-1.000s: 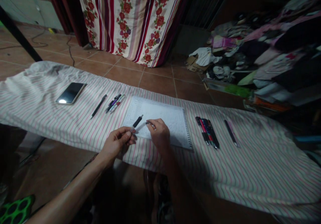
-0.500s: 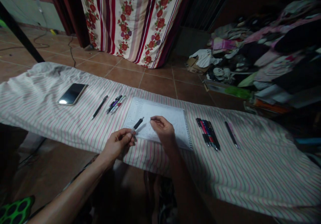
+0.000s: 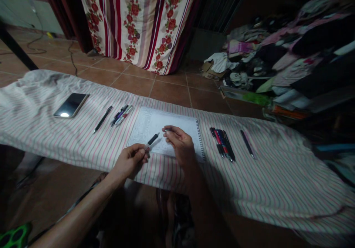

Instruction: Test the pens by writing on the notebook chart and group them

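Observation:
My left hand (image 3: 129, 161) is closed round a pen (image 3: 151, 140) with a black grip, its tip pointing up and right over the notebook (image 3: 166, 124). My right hand (image 3: 179, 143) rests on the notebook with thumb and forefinger pinched on a small dark piece (image 3: 167, 130), perhaps the pen's cap. The two hands are a short gap apart. The notebook is spiral-bound and lies on a pink-striped cloth (image 3: 277, 181) covering a long table.
Left of the notebook lie a phone (image 3: 71, 105), a black pen (image 3: 102, 119) and a few more pens (image 3: 121, 115). To its right lie several pens (image 3: 222, 144) and a single dark pen (image 3: 246, 144). A flowered curtain (image 3: 144, 22) and heaped clothes (image 3: 285, 55) stand behind.
My right hand lifted off the page's near edge and moved up and right with the small piece pinched. The view shifted slightly left. The left hand kept holding the pen.

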Available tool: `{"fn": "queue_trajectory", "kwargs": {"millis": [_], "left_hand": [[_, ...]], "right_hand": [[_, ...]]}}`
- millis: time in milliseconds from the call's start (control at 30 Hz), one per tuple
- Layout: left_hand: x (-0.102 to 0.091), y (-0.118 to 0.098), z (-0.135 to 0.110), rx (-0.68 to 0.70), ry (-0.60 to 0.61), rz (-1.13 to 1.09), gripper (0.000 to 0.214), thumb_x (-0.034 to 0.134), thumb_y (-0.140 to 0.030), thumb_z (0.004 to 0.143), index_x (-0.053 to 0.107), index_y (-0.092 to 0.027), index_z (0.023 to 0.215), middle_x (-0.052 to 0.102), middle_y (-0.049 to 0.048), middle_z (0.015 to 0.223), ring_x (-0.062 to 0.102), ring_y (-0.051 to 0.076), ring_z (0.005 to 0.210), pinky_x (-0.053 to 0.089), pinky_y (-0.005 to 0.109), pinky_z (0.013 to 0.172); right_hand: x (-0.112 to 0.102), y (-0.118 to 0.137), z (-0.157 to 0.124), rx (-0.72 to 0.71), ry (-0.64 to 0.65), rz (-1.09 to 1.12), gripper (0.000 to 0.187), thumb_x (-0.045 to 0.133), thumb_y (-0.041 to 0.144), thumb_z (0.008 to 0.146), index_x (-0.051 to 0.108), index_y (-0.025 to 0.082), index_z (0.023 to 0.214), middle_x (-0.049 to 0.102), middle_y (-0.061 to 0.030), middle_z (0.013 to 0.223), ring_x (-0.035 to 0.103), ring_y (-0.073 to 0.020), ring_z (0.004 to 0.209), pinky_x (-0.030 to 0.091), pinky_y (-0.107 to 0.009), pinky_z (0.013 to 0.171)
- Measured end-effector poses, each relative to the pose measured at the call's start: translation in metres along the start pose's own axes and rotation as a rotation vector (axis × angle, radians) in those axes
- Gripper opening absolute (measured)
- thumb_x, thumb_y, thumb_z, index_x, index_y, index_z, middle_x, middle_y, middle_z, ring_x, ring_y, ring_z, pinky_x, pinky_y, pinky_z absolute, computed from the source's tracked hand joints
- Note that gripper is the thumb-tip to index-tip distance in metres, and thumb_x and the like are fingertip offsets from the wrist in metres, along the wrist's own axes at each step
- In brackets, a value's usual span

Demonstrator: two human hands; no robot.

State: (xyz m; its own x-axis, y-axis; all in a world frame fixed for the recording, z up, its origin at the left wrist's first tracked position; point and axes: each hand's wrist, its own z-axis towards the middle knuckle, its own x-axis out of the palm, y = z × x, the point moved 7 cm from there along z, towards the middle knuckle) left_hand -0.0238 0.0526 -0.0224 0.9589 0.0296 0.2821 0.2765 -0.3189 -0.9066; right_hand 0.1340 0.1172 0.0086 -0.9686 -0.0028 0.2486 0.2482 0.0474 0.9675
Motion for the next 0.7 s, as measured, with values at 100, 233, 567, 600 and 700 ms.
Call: {"fn": "queue_trajectory", "kwargs": {"millis": [100,233,567,600,700], "left_hand": [[0.001,0.002,0.001,-0.013,-0.006,0.019,0.035,0.073,-0.040,0.060,0.062,-0.012,0.079,0.057,-0.0010,0.061,0.049,0.008,0.054,0.035,0.021,0.054],[0.002,0.006,0.003,-0.022,-0.013,0.046,0.038,0.072,-0.043,0.058,0.061,-0.013,0.078,0.056,-0.0018,0.059,0.046,0.007,0.049,0.032,0.021,0.049],[0.003,0.011,0.006,0.010,0.009,0.147,0.036,0.067,-0.045,0.063,0.059,-0.013,0.077,0.053,-0.0024,0.057,0.044,0.008,0.048,0.029,0.021,0.046],[0.002,0.011,0.007,0.016,0.010,0.157,0.036,0.066,-0.045,0.063,0.060,-0.013,0.078,0.054,-0.0021,0.057,0.044,0.008,0.048,0.029,0.021,0.047],[0.000,0.012,0.007,0.019,-0.002,0.159,0.035,0.066,-0.044,0.063,0.060,-0.013,0.078,0.054,-0.0017,0.058,0.045,0.008,0.048,0.030,0.021,0.047]], "right_hand": [[-0.004,0.002,-0.001,-0.029,-0.015,-0.050,0.024,0.070,0.030,0.065,0.070,0.020,0.087,0.070,-0.0039,0.084,0.060,-0.0129,0.069,0.044,-0.025,0.059],[-0.007,0.004,-0.005,-0.023,-0.029,-0.094,0.024,0.069,0.030,0.065,0.071,0.019,0.086,0.071,-0.0047,0.084,0.063,-0.0146,0.072,0.047,-0.026,0.061],[-0.002,0.003,-0.008,0.017,-0.021,-0.149,0.027,0.069,0.033,0.064,0.071,0.016,0.086,0.072,-0.0062,0.082,0.067,-0.0179,0.075,0.052,-0.026,0.060],[-0.002,0.003,-0.008,0.016,-0.015,-0.155,0.027,0.069,0.033,0.065,0.071,0.016,0.086,0.072,-0.0063,0.083,0.067,-0.0178,0.074,0.052,-0.026,0.060],[-0.001,0.002,-0.008,0.018,0.000,-0.175,0.028,0.068,0.034,0.065,0.071,0.016,0.086,0.072,-0.0066,0.084,0.068,-0.0181,0.075,0.053,-0.026,0.060]]}}
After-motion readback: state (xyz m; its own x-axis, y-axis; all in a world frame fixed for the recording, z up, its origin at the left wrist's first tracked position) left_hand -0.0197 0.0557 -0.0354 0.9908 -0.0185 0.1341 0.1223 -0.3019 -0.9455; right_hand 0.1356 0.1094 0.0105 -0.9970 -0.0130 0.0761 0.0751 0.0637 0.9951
